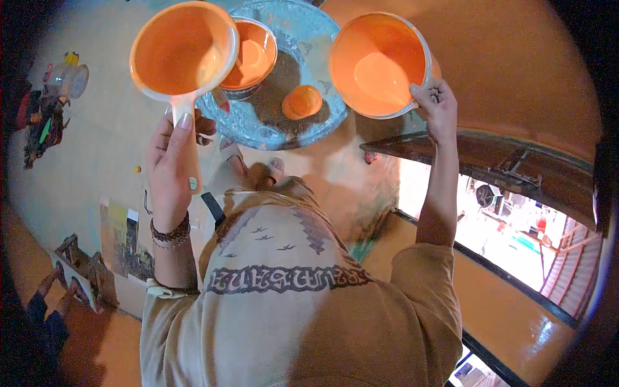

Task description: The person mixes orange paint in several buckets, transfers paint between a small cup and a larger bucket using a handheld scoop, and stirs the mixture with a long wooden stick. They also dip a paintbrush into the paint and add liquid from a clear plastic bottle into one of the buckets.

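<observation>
My left hand (169,151) is closed round the handle of a pale dipper (184,45); its bowl is coated orange inside and opens toward me. My right hand (437,106) grips the rim of a wide orange-stained bucket (403,48), thumb inside, and the bucket is tilted so that orange paint shows at its bottom. Between them a round blue stand (316,22), splashed and worn, bears a paint tub (269,40) with orange inside, partly hidden by the dipper. A small orange cup (302,102) also rests on the stand.
An open window (509,219) lies on the right, below a dark ledge (490,151). Assorted items (51,106) lie on the floor at far left. At lower left another person's hands (74,290) hold a pale board. My feet (251,161) are just before the stand.
</observation>
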A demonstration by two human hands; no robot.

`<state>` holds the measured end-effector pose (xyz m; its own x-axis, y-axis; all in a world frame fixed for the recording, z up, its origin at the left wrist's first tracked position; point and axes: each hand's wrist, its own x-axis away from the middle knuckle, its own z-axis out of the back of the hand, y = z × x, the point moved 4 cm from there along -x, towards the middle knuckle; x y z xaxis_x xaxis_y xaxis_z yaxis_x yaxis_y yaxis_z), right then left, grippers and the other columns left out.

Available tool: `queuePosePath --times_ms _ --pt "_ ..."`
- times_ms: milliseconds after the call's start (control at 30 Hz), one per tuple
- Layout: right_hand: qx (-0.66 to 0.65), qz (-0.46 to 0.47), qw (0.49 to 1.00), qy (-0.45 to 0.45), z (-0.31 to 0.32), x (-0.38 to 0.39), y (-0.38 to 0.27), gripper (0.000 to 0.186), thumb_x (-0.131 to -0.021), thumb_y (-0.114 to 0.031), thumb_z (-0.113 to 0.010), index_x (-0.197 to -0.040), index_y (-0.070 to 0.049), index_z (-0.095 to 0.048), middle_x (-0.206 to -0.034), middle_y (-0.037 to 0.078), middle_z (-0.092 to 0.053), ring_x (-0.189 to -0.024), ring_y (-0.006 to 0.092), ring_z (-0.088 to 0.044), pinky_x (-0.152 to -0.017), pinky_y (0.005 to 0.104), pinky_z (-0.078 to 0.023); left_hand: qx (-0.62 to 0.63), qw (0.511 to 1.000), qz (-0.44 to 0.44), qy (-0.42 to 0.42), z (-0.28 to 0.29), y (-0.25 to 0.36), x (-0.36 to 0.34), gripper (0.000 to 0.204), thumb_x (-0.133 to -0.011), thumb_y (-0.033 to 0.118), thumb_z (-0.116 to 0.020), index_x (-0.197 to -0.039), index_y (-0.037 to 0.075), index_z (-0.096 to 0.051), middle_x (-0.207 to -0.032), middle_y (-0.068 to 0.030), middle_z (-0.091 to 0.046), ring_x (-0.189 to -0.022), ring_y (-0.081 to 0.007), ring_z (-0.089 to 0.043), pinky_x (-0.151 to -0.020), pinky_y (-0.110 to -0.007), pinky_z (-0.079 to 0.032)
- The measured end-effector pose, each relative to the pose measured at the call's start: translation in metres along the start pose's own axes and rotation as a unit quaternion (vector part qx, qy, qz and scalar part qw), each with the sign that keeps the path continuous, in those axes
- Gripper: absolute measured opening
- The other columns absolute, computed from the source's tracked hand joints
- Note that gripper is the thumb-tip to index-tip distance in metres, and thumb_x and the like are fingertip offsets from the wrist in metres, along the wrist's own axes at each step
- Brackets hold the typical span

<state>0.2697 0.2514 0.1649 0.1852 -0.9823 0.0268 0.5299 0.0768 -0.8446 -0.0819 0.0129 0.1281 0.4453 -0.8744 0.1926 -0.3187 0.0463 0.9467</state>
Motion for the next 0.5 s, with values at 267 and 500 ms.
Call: queuePosePath --times_ms 267,500 --pt "0.083 0.021 0.996 0.026 -0.014 0.040 0.017 0.027 -0.070 -0.021 -0.075 -0.076 -0.006 -0.054 -0.067 -0.001 -0.052 -0.062 0.0081 -0.049 -0.056 0.0227 -0.040 -0.021 1.000 0.009 -0.002 0.003 -0.001 0.007 0.029 -0.091 0.023 -0.048 -0.105 -0.001 -0.055 -0.089 -0.0076 -0.062 -0.081 -0.0131 -0.056 -0.072 -0.027 -0.042" --pt "0.046 0.014 0.997 0.054 -0.036 0.069 0.019 0.025 -0.072 -0.017 -0.073 -0.075 -0.006 -0.051 -0.065 -0.001 -0.049 -0.060 0.0066 -0.045 -0.055 0.0216 -0.039 -0.032 0.999 -0.020 -0.029 0.023 0.000 -0.006 0.028 -0.090 0.024 -0.049 -0.102 0.000 -0.056 -0.088 -0.0079 -0.062 -0.081 -0.0133 -0.056 -0.073 -0.027 -0.042"
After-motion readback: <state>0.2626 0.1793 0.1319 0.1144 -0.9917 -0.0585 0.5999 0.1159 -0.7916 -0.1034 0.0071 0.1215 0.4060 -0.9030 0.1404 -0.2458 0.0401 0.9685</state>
